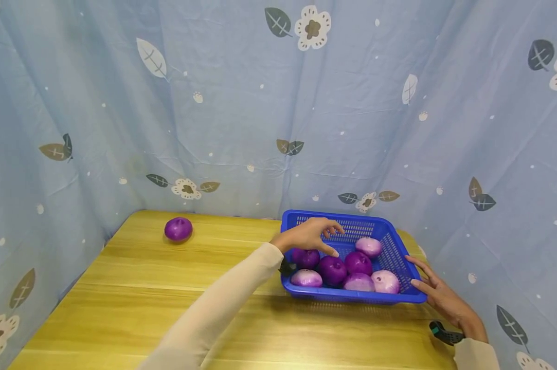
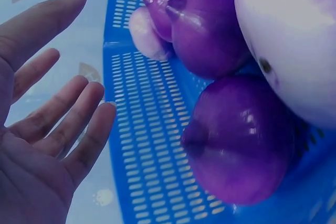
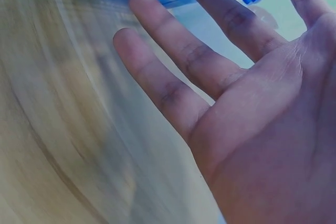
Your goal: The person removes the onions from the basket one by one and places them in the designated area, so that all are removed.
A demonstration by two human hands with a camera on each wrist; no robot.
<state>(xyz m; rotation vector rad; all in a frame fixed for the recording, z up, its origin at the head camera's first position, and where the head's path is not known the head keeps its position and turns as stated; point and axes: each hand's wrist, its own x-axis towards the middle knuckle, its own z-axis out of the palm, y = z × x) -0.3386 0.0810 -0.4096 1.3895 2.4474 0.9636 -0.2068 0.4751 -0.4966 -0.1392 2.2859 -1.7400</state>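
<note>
Lying at the far left of the worktop [image 1: 135, 293], a single purple onion [image 1: 178, 229] is seen well apart from both hands. Farther right, the left hand [image 1: 311, 234] is held above the left part of a blue basket [image 1: 352, 294], its fingers loosely spread and nothing held between them. Below and to the right of that hand, seven onions are contained in the basket: a dark purple onion [image 1: 332, 270] is placed just nearer than the thumb, and a pale onion [image 1: 385, 282] is set at the near right, closer to the right hand [image 1: 440, 298]. By that hand, with its fingers extended, the basket's right rim is touched from outside; no onion is held there.
</note>
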